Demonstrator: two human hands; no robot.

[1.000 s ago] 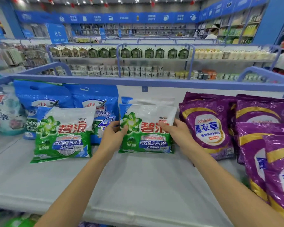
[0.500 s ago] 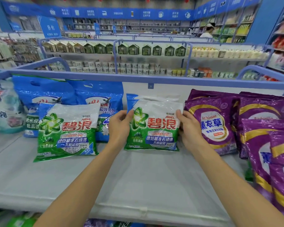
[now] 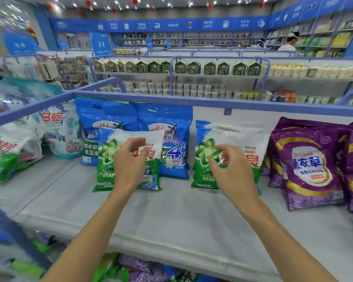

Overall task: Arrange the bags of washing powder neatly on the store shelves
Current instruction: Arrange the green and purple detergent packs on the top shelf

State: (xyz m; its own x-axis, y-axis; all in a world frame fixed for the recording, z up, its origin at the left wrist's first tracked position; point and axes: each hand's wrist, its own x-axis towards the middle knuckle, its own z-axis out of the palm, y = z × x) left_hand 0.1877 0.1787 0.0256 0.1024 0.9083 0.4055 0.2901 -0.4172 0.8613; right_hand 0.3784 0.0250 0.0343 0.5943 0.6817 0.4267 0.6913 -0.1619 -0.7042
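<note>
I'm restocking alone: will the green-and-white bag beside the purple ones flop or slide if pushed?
Probably floppy: the green-and-white bag leans back with a crinkled top. Its glossy film likely slides easily on the smooth shelf. It bulges, so probably heavy for its size.

Background: house-shaped green boxes [image 3: 194,68] are standing in a row. Small white jars [image 3: 192,90] are lining the level below them, and orange containers [image 3: 287,95] are sitting further right. A blue sign band [image 3: 171,25] is running across the rear. Red ornaments [image 3: 134,1] are hanging overhead. A person in white [image 3: 289,42] is standing at the right rear.
</note>
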